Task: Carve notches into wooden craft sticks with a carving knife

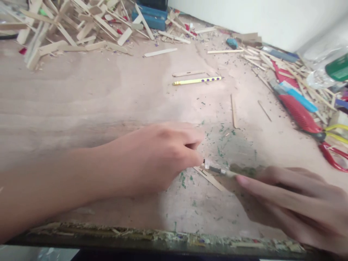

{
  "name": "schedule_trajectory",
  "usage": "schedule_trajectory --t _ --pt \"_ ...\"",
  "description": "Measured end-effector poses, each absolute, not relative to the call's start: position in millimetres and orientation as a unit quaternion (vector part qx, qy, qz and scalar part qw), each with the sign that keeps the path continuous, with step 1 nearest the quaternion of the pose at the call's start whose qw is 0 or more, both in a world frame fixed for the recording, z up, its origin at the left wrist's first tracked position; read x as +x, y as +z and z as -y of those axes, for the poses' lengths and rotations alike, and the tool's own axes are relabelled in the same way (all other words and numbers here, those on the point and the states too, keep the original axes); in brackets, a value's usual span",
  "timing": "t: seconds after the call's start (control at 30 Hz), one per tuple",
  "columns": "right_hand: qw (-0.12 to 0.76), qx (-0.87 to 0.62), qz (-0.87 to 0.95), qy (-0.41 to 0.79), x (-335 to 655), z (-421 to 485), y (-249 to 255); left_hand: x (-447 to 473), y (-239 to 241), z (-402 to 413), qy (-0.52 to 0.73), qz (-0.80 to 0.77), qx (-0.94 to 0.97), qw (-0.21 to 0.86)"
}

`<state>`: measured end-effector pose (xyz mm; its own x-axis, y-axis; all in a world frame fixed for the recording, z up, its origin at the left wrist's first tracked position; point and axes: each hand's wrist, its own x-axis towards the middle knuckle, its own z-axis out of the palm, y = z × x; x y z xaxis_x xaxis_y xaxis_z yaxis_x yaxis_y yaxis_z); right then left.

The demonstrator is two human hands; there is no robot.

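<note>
My left hand [165, 156] is closed low over the wooden board, thumb and forefinger pinched. A small dark and whitish bit shows at its fingertips; what it grips is mostly hidden. My right hand [296, 199] pinches a slim tool with a grey metal end [217, 170] and a pale handle, its tip pointing at my left fingertips. The exact kind of tool is blurred. Just under the tool lies a flat wooden craft stick [210, 179], slanting down to the right. Green shavings [221, 146] are scattered around both hands.
Craft sticks [89, 25] pile up at the back left beside a blue box [152, 18]. A yellow pencil [197, 81] lies mid-table. At right are red-handled scissors [334, 156], more sticks and a clear bottle [323, 69]. Debris lines the front edge [163, 235].
</note>
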<state>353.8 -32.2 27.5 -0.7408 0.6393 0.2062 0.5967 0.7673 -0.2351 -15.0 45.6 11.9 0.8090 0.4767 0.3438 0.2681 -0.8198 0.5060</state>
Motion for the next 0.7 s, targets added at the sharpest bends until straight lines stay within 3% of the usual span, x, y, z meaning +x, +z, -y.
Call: schedule_trajectory --t 0.1,0.33,0.57,0.7 --pt "0.171 -0.32 0.92 0.15 342 27 28 -15 11 -45 0.227 -0.201 0.928 0.214" --pt "0.101 -0.276 0.946 0.139 332 17 46 -15 20 -46 0.204 -0.2 0.936 0.207" --pt "0.154 -0.291 0.936 0.12 330 29 28 -17 17 -43 0.199 -0.207 0.934 0.213" --pt "0.14 -0.279 0.944 0.105 326 24 35 -17 14 -43 0.202 -0.212 0.933 0.21"
